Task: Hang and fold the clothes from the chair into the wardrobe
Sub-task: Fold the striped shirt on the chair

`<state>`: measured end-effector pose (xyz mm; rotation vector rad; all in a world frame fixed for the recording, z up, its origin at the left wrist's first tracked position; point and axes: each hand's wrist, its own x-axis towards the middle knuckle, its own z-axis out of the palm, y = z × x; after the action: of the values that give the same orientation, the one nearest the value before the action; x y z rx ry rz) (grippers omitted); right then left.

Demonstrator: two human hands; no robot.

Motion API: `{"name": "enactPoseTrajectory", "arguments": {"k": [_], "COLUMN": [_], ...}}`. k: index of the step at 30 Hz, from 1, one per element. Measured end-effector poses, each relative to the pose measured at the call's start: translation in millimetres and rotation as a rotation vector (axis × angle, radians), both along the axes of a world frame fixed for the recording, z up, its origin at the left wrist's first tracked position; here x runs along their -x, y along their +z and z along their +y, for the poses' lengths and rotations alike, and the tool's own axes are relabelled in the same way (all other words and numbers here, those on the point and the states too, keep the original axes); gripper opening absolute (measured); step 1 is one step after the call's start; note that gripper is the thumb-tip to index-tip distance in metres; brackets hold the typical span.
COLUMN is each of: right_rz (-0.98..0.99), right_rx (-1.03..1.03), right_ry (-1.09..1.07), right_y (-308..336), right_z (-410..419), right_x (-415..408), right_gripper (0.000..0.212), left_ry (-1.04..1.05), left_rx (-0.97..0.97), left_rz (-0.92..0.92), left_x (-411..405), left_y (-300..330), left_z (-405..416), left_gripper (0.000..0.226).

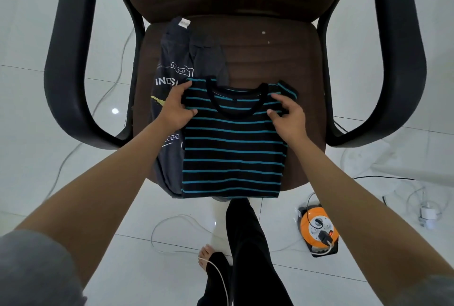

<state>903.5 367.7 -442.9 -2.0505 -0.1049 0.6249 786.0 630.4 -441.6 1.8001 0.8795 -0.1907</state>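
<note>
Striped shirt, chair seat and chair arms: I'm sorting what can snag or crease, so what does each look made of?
Striped shirt: soft knit, probably cotton jersey; matte, lies flat, ribbed collar. Both the left hand and the right hand pinch its shoulders. Chair seat: brown padded upholstery with stitched channels, slight sheen, maybe faux leather; unsure. Chair arms: black moulded plastic, smooth, semi-matte.

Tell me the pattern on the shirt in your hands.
Black with thin teal horizontal stripes on the shirt; head view.

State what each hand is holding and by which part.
Both hands hold the striped T-shirt lying on the chair seat: the left hand grips its left shoulder edge, and the right hand pinches the fabric beside the collar at the right shoulder.
</note>
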Motion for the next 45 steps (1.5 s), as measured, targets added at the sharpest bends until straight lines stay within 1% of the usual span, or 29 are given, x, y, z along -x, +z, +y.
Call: {"name": "enactPoseTrajectory", "arguments": {"k": [2, 5, 7, 8, 9, 11, 13, 14, 16, 17, 18, 19, 21, 23, 26, 28, 31, 33, 35, 37, 40, 43, 45], "right_rz": [-0.065, -0.184, -0.233, -0.231, -0.219, -0.169, -0.054, -0.007, 0.021, 0.036, 0.075, 0.128, 0.205, 0.233, 0.266, 0.248, 0.23, 0.228, 0.223, 0.218, 0.231, 0.203, 0.158], "right_rx": [0.059, 0.116, 0.2, 0.265, 0.332, 0.393, 0.329, 0.324, 0.415, 0.422, 0.364, 0.264, 0.108, 0.062, 0.013, 0.011, 0.001, -0.015, -0.024, -0.038, -0.112, -0.178, -0.211], "right_ry": [-0.009, -0.141, -0.174, -0.163, -0.135, -0.073, -0.064, -0.052, 0.015, 0.037, 0.036, 0.021, -0.009, -0.027, -0.072, -0.108, -0.162, -0.182, -0.167, -0.123, -0.065, -0.026, -0.007], "right_y": [-3.5, -10.2, -13.8, -15.0, -15.4, -13.7, -9.6, -8.0, -5.1, -3.6, -2.3, -1.3, -1.2, -1.6, -1.1, 0.2, 0.5, 0.6, 4.0, 9.1, 24.6, 50.8, 73.4], "right_z": [-3.1, -6.5, -7.4, -7.3, -6.5, -3.2, 2.2, 5.0, 8.2, 8.4, 8.1, 7.8, 5.0, 2.3, -0.1, -2.3, -5.5, -7.6, -9.1, -10.5, -11.4, -9.2, -5.3], "right_x": [5.3, 15.7, 25.5, 30.2, 33.9, 36.8, 33.1, 29.9, 23.8, 21.6, 19.7, 18.4, 15.6, 13.1, 10.8, 10.7, 12.1, 12.9, 13.0, 12.7, 11.9, 10.6, 10.5], "right_gripper": [0.031, 0.024, 0.03, 0.036, 0.043, 0.053, 0.059, 0.059, 0.055, 0.053, 0.05, 0.049, 0.046, 0.044, 0.042, 0.042, 0.042, 0.043, 0.043, 0.045, 0.05, 0.056, 0.058], "left_ry": [-0.041, -0.067, -0.026, 0.022, 0.087, 0.183, 0.209, 0.217, 0.218, 0.202, 0.172, 0.142, 0.125, 0.146, 0.176, 0.199, 0.154, 0.117, 0.148, 0.191, 0.221, 0.219, 0.233], "left_rx": [-0.061, -0.213, -0.401, -0.462, -0.47, -0.399, -0.343, -0.33, -0.311, -0.309, -0.321, -0.331, -0.296, -0.263, -0.272, -0.255, -0.24, -0.242, -0.171, -0.054, 0.125, 0.229, 0.278], "left_rz": [-0.027, -0.047, -0.052, -0.025, 0.014, 0.078, 0.111, 0.129, 0.18, 0.211, 0.255, 0.306, 0.361, 0.33, 0.296, 0.298, 0.309, 0.276, 0.188, 0.108, 0.022, -0.059, -0.096], "left_x": [2.7, 8.1, 13.4, 16.5, 19.1, 21.8, 22.5, 21.8, 19.5, 18.6, 17.2, 15.9, 12.2, 8.8, 4.4, 2.2, 0.5, 0.9, 2.0, 3.4, 7.5, 14.5, 21.0], "left_y": [-1.7, 2.7, 4.8, 7.2, 9.0, 11.8, 12.8, 14.3, 14.9, 13.9, 15.5, 17.5, 19.9, 20.2, 23.4, 25.1, 25.6, 26.3, 28.6, 33.9, 47.0, 69.9, 90.7], "left_z": [0.2, -9.5, -17.2, -21.6, -26.0, -33.5, -36.5, -36.3, -33.1, -31.2, -30.4, -30.1, -31.0, -33.4, -39.2, -42.2, -44.7, -47.0, -50.1, -52.3, -51.1, -45.1, -40.4], "left_gripper": [0.076, 0.076, 0.071, 0.067, 0.064, 0.062, 0.06, 0.059, 0.055, 0.053, 0.05, 0.046, 0.039, 0.034, 0.031, 0.03, 0.03, 0.029, 0.027, 0.027, 0.039, 0.055, 0.055]}}
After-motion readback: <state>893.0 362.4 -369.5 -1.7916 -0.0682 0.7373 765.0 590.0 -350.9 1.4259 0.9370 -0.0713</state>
